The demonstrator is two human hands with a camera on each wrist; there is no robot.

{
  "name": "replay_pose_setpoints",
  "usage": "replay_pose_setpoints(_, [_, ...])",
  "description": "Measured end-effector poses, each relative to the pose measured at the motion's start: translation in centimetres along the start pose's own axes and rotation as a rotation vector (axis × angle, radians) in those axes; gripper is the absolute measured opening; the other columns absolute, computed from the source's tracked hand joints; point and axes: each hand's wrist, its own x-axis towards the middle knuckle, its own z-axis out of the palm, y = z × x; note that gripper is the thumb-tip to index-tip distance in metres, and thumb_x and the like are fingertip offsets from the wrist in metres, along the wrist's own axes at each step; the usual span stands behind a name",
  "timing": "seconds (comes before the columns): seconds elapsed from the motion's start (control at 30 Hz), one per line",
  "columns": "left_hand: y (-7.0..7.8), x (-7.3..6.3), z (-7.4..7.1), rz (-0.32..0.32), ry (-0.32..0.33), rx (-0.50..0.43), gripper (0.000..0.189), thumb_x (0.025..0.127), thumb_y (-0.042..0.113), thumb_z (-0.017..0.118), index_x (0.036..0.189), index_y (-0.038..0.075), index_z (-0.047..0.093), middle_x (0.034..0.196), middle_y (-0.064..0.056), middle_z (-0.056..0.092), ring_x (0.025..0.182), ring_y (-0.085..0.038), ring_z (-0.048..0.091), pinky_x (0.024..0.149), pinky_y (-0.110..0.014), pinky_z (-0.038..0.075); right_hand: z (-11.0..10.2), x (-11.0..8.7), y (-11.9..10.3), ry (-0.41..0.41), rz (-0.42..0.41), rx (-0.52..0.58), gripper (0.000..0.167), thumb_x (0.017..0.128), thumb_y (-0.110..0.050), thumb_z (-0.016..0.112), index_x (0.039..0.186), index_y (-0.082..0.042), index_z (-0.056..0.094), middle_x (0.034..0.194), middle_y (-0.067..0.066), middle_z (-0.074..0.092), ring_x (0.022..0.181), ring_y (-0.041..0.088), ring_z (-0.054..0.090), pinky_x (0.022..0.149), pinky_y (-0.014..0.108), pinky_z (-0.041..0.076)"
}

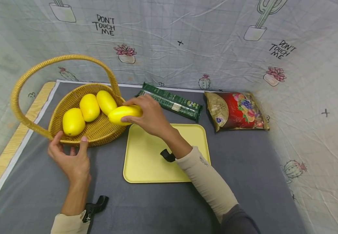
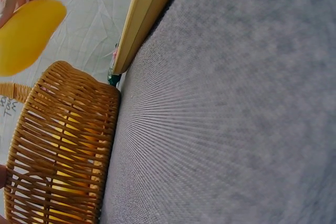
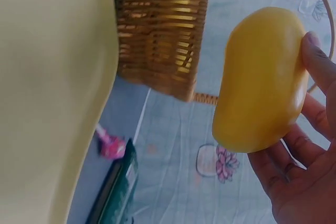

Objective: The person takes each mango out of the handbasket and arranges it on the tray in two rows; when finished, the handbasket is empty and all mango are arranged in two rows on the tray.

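Note:
A yellow mango (image 1: 125, 114) is held between the thumb and fingers of my right hand (image 1: 149, 115), above the right rim of the wicker basket (image 1: 104, 138). The right wrist view shows the same mango (image 3: 262, 82) raised clear of the basket's side (image 3: 157, 40). Inside the basket lie three more mangoes, one at the near left (image 1: 73, 122), one in the middle (image 1: 89, 107) and one toward the back (image 1: 106, 102). My left hand (image 1: 72, 161) grips the near rim of the basket, with thumb and index fingertip on the edge; its other fingers are partly hidden.
Beneath my right forearm is a yellow tray (image 1: 145, 159). Behind it lie a long green packet (image 1: 172, 100) and, to the right, a red and gold bag (image 1: 236, 110). A small pink item (image 3: 112, 147) shows near the packet. The basket's tall handle (image 1: 69, 57) arches above it.

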Motion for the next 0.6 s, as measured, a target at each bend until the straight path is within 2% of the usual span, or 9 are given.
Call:
replay_pose_setpoints(0.17, [0.0,0.0,0.0,0.002,-0.002,-0.009,0.067,0.091,0.008,0.083,0.148,0.022,0.052,0.165,0.006,0.025,0.154,-0.013,0.025,0.122,-0.043,0.026,-0.4,-1.1,1.2,0.010,0.034,0.009,0.048,0.087,-0.044,0.087,0.129,-0.023,0.076,0.122,-0.006,0.074,0.102,0.014,0.054,0.088,0.031,0.043])
replay_pose_setpoints(0.27, [0.8,-0.3,0.2,-0.012,0.001,-0.009,0.066,0.092,0.007,0.081,0.149,0.021,0.051,0.165,0.005,0.025,0.155,-0.013,0.024,0.123,-0.043,0.025,-0.5,-1.7,1.9,0.014,0.044,0.013,0.049,0.087,-0.042,0.087,0.129,-0.021,0.076,0.124,-0.004,0.075,0.102,0.015,0.054,0.088,0.032,0.043])
replay_pose_setpoints(0.4, [1.0,-0.3,0.3,-0.022,0.004,-0.018,0.067,0.092,0.005,0.079,0.150,0.020,0.050,0.165,0.004,0.025,0.155,-0.013,0.024,0.124,-0.042,0.024,-0.5,-2.4,2.7,0.012,0.078,0.020,0.048,0.088,-0.041,0.087,0.129,-0.019,0.077,0.124,-0.003,0.075,0.103,0.017,0.056,0.090,0.033,0.044])
replay_pose_setpoints(0.6, [-0.1,0.2,0.1,-0.007,0.001,-0.036,0.067,0.090,0.006,0.082,0.148,0.023,0.053,0.163,0.006,0.027,0.155,-0.013,0.025,0.123,-0.043,0.025,0.0,-3.4,3.9,-0.017,0.143,0.020,0.046,0.088,-0.040,0.087,0.127,-0.019,0.078,0.127,-0.004,0.076,0.103,0.017,0.058,0.091,0.033,0.046])
